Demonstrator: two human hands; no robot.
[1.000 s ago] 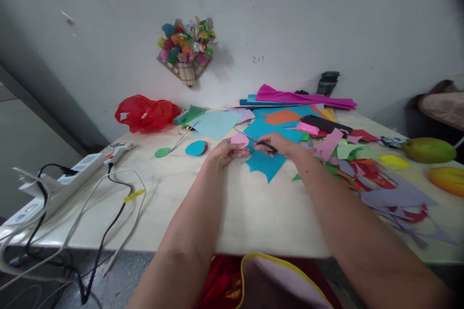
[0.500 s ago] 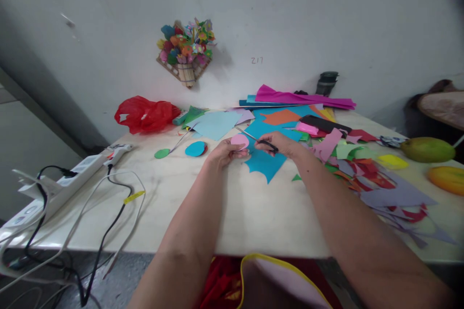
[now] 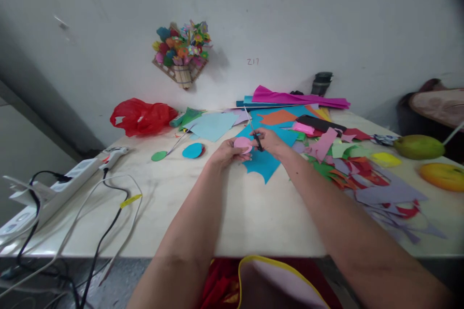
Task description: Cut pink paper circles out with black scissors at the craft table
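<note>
Between the thumb and fingers of my left hand (image 3: 229,152) is a pink paper circle (image 3: 242,144), held above the table. My right hand (image 3: 267,142) grips a pair of scissors (image 3: 250,120) by its dark handles, blades pointing up and away from me. The right fingertips come close to the circle's right edge; whether they touch it I cannot tell. A blue paper sheet (image 3: 266,169) with scalloped cut edges lies under the right hand. Left of my hands rest a blue paper circle (image 3: 192,150), with red showing beneath it, and a green paper circle (image 3: 159,155).
Paper scraps (image 3: 384,193) cover the table's right side, near a black phone (image 3: 319,123) and mangoes (image 3: 418,147). A red plastic bag (image 3: 143,117) sits at the back left. A power strip (image 3: 54,193) with cables runs along the left edge. Light blue paper (image 3: 212,125) lies behind my hands.
The scissors have swung from pointing left across the circle to pointing upward. My right hand has moved slightly left, closer to the pink circle. The view has shifted a little.
</note>
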